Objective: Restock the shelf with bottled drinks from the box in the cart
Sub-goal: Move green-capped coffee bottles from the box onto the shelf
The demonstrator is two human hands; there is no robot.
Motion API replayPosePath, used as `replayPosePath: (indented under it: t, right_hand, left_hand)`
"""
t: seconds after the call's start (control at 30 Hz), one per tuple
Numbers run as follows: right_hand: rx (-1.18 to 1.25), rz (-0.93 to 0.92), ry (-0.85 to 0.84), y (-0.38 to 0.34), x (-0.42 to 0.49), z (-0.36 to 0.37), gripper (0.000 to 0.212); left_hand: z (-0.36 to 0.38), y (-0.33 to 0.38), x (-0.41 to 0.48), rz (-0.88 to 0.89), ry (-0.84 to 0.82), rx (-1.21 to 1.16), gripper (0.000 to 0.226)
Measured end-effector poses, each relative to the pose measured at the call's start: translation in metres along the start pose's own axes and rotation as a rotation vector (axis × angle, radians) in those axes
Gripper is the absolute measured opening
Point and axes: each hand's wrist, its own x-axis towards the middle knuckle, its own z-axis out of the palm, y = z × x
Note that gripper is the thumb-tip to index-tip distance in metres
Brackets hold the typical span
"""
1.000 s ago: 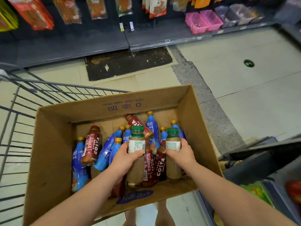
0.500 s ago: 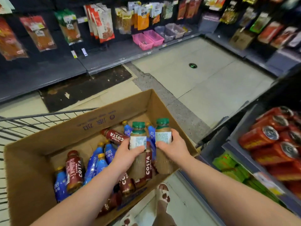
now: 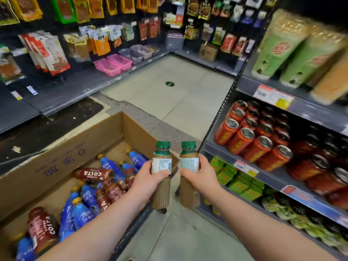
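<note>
Scanning from the left: hanging snack bags [image 3: 50,51] fill the far wall, with two pink baskets [image 3: 113,65] on the ledge below them.

The cardboard box [image 3: 62,153] sits lower left, open at the top. Inside it lie blue bottles [image 3: 111,167] and dark red bottles [image 3: 90,174] marked COSTA. They are mixed together and lying on their sides; the count is unclear.

Your left hand [image 3: 148,180] grips the left brown bottle [image 3: 162,162], which has a green cap. Your fingers wrap round the label and your thumb lies across the front. The bottle is upright and crosses the box's right edge in this view, above the bottles in the box.

Just beside it, with a narrow gap between, your right hand [image 3: 199,178] grips the right brown bottle [image 3: 188,162]. It has the same green cap and is also upright, with your fingers curled round its label. It hangs over the floor between box and shelf.

The shelf [image 3: 310,113] stands to the right.
- Upper tier: tall green cups [image 3: 276,48], blurred.
- Middle tier: red cans [image 3: 241,141] in rows, lying with their tops toward you.
- Lower tier: stacked green packs [image 3: 239,182], the goods nearest the right brown bottle.

Both held bottles are apart from the shelf.
</note>
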Motion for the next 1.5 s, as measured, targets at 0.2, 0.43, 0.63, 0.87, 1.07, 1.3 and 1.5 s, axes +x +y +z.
replayPosePath:
  t: [0.2, 0.43, 0.63, 0.87, 1.07, 1.3, 1.5]
  right_hand:
    - [0.072, 0.030, 0.193, 0.050, -0.091, -0.094, 0.035]
    - [0.131, 0.118, 0.521, 0.137, -0.268, -0.232, 0.031]
    - [0.144, 0.215, 0.794, 0.191, -0.407, -0.325, 0.030]
    - [0.201, 0.266, 0.996, 0.231, -0.490, -0.392, 0.034]
    - [0.230, 0.255, 1.085, 0.261, -0.498, -0.449, 0.034]
    - [0.190, 0.236, 1.125, 0.287, -0.476, -0.559, 0.032]
    - [0.146, 0.180, 1.145, 0.299, -0.442, -0.659, 0.034]
  left_hand:
    - [0.092, -0.005, -0.072, 0.081, -0.186, 0.075, 0.034]
    - [0.242, -0.035, -0.216, 0.103, -0.511, 0.157, 0.032]
    - [0.353, -0.052, -0.333, 0.148, -0.775, 0.206, 0.036]
    - [0.437, -0.054, -0.412, 0.147, -0.963, 0.228, 0.036]
    - [0.509, -0.051, -0.431, 0.228, -1.011, 0.263, 0.032]
    - [0.638, -0.036, -0.427, 0.267, -1.113, 0.204, 0.028]
    - [0.745, -0.004, -0.416, 0.317, -1.161, 0.161, 0.033]
